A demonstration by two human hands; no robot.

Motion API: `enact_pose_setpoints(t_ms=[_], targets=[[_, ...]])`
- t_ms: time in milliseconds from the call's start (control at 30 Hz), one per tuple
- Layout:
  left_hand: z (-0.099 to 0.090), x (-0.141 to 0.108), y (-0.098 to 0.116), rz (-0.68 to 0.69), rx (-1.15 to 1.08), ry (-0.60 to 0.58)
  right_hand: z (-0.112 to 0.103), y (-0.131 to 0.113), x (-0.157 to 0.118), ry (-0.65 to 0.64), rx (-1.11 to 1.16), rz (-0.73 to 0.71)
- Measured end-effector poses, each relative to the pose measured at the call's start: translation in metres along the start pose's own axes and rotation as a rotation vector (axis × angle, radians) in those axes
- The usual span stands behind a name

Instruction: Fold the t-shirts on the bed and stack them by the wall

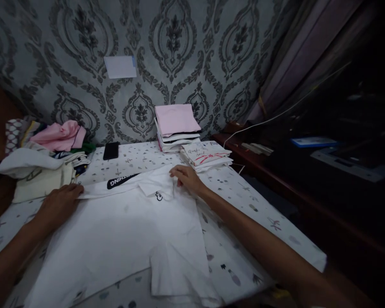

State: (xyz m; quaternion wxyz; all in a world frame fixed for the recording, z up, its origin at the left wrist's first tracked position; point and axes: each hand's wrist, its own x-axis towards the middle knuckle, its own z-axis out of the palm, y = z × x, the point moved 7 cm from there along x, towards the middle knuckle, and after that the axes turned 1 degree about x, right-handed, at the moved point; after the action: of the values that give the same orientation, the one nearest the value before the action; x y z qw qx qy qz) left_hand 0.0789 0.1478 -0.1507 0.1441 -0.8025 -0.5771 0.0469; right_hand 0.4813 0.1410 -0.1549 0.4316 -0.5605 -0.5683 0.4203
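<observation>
A white T-shirt lies spread over the patterned sheet, its far side folded over toward me. Black lettering shows along the folded strip, and a small black logo sits near the collar. My left hand grips the fabric at the far left end of the fold, fingers closed on the edge. Near the shoulder on the right, my right hand pinches the cloth between thumb and fingers. One short sleeve hangs loose toward me at the lower middle.
Behind the shirt stand a folded stack topped with pink cloth and a lower stack with a printed shirt. Rumpled clothes pile up at the left, beside a black phone. A thin white cable runs along the right.
</observation>
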Motion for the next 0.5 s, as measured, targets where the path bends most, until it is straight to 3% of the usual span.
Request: enact_pose_setpoints(t_ms=[100, 233, 300, 367, 500], targets=[[0.002, -0.001, -0.001, -0.034, -0.002, 0.000, -0.010, 0.023, 0.029, 0.180, 0.103, 0.283], [-0.010, -0.002, 0.011, -0.013, -0.119, -0.018, -0.006, 0.039, 0.047, 0.174, 0.148, 0.399], [-0.027, 0.000, 0.043, 0.124, -0.280, -0.021, -0.005, 0.043, 0.048, 0.172, 0.176, 0.406], [-0.048, 0.005, 0.092, 0.297, -0.418, -0.001, -0.005, 0.046, 0.047, 0.179, 0.197, 0.402], [-0.072, 0.026, 0.196, 0.459, -0.366, 0.103, -0.004, 0.049, 0.047, 0.172, 0.199, 0.405]])
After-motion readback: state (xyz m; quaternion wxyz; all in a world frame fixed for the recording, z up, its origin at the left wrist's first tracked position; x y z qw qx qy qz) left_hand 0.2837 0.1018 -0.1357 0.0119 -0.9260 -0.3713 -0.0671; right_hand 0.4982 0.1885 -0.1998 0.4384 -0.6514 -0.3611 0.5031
